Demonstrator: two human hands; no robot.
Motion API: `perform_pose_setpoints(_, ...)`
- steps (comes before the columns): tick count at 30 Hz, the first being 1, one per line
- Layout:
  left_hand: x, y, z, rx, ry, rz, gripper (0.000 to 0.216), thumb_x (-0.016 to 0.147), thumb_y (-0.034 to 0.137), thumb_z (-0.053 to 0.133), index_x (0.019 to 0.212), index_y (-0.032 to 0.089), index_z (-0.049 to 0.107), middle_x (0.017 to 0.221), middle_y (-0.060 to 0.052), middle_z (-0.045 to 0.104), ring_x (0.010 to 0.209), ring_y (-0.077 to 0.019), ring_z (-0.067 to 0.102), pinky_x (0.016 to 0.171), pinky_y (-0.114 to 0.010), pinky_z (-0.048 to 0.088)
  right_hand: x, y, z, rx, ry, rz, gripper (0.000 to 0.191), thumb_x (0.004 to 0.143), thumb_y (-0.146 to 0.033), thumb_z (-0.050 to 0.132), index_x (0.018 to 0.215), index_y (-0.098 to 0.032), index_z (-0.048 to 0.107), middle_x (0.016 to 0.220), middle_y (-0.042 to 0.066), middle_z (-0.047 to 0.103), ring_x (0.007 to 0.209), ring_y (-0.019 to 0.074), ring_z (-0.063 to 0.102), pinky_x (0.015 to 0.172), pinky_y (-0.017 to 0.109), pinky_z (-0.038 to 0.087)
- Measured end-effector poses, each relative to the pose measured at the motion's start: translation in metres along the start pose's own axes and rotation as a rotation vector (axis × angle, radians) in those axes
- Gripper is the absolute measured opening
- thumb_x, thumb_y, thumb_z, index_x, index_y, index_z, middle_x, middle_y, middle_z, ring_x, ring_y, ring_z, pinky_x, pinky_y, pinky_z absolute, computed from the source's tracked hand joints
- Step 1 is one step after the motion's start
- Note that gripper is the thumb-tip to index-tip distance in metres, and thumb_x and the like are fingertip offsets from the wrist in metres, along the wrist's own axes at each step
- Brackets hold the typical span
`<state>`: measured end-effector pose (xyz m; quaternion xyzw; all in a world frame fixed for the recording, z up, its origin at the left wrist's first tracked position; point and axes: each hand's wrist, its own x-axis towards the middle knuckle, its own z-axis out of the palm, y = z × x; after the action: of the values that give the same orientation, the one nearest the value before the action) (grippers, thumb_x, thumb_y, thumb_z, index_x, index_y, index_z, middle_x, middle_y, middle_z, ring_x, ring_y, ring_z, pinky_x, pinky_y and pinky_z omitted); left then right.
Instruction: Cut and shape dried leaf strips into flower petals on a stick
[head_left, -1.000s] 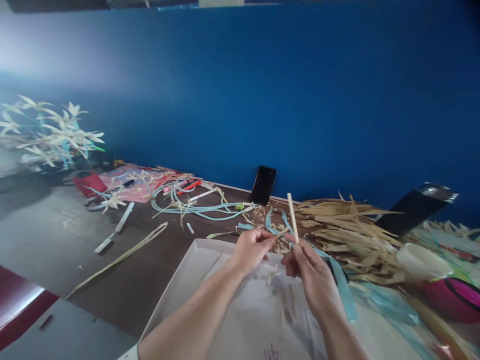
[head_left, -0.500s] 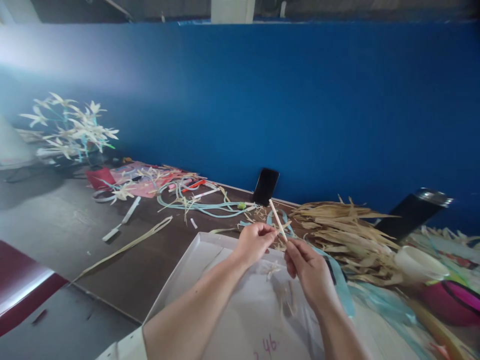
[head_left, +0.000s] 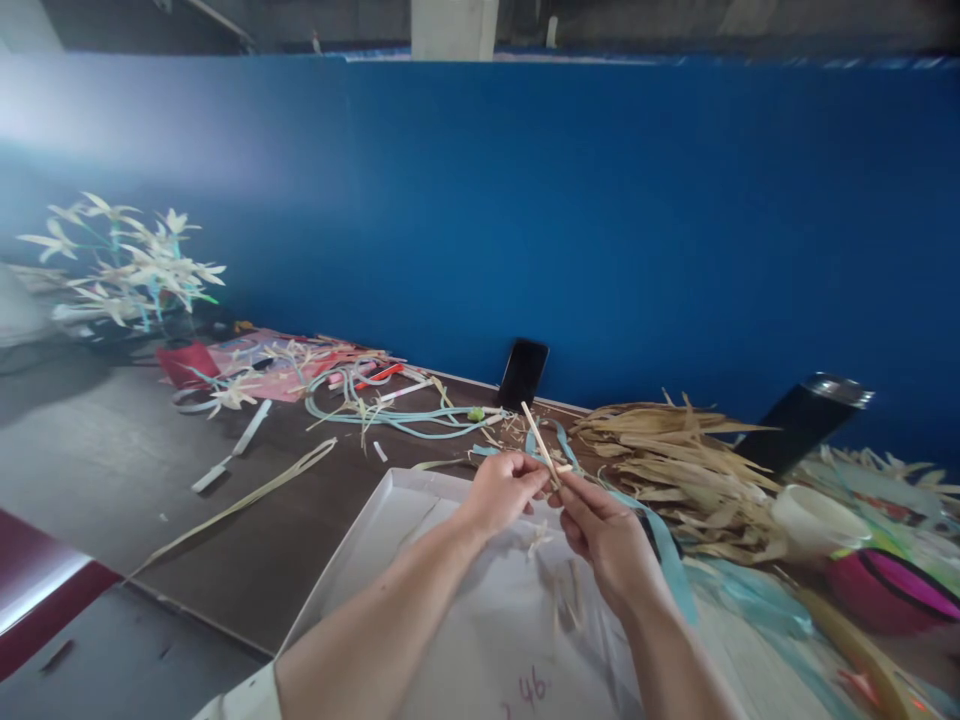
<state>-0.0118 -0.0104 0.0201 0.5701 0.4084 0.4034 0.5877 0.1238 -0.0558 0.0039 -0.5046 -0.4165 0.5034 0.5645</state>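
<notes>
A thin pale stick (head_left: 538,436) slants up and away between my two hands, above a white shallow box lid (head_left: 442,600). The fingers of my left hand (head_left: 504,492) are pinched together at the stick's lower part. My right hand (head_left: 600,522) grips its near end between thumb and fingers. What else may be between the fingertips is too small to make out. Below the hands, a small pale star-shaped flower piece (head_left: 537,540) and some thin strips (head_left: 570,600) lie in the lid.
Dried husk leaves (head_left: 675,460) are heaped at the right, near a black flask (head_left: 806,425) and a white bowl (head_left: 817,522). A phone (head_left: 523,372) leans on the blue wall. Blue cords (head_left: 390,418) lie behind the lid; husk flowers (head_left: 150,260) stand far left.
My right hand has moved slightly left and closer to my left hand, and the stick has shifted left with it. The whole view has also turned a little.
</notes>
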Motion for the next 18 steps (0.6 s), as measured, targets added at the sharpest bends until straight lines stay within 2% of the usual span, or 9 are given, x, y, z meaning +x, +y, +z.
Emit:
perform_pose_setpoints(5,-0.0015,-0.0012,-0.0017,-0.023,-0.044,-0.009,0.026,0.067,0.036,0.060,0.079,0.013,0.061,0.073,-0.004,0.060,0.069,-0.0115,0.054,0.053,-0.019,0.041,0.0005,0.0023,-0.0009,-0.073,0.029,-0.056,0.041,0.068,-0.039,0.068,0.105,-0.024,0.066,0.069,-0.001,0.055,0.045,0.0053,0.034,0.039,0.020,0.021)
perform_pose_setpoints(12,0.0003,-0.0026,-0.0067,0.032,-0.057,-0.062,0.024,0.069,0.036,0.055,0.077,0.014,0.060,0.074,-0.005,0.061,0.069,-0.0125,0.055,0.051,-0.020,0.042,-0.0010,0.0015,0.0028,-0.122,0.009,-0.062,0.046,0.069,-0.045,0.065,0.108,-0.020,0.065,0.068,0.001,0.055,0.044,0.0069,0.034,0.038,0.021,0.022)
perform_pose_setpoints(18,-0.0010,-0.0033,-0.0056,0.182,-0.108,0.028,0.025,0.074,0.036,0.048,0.078,0.015,0.060,0.074,-0.004,0.062,0.062,-0.0110,0.053,0.050,-0.020,0.040,0.0003,0.0039,0.0026,-0.132,0.011,-0.066,0.042,0.071,-0.043,0.064,0.106,-0.021,0.065,0.067,0.000,0.053,0.045,0.0064,0.033,0.039,0.021,0.022)
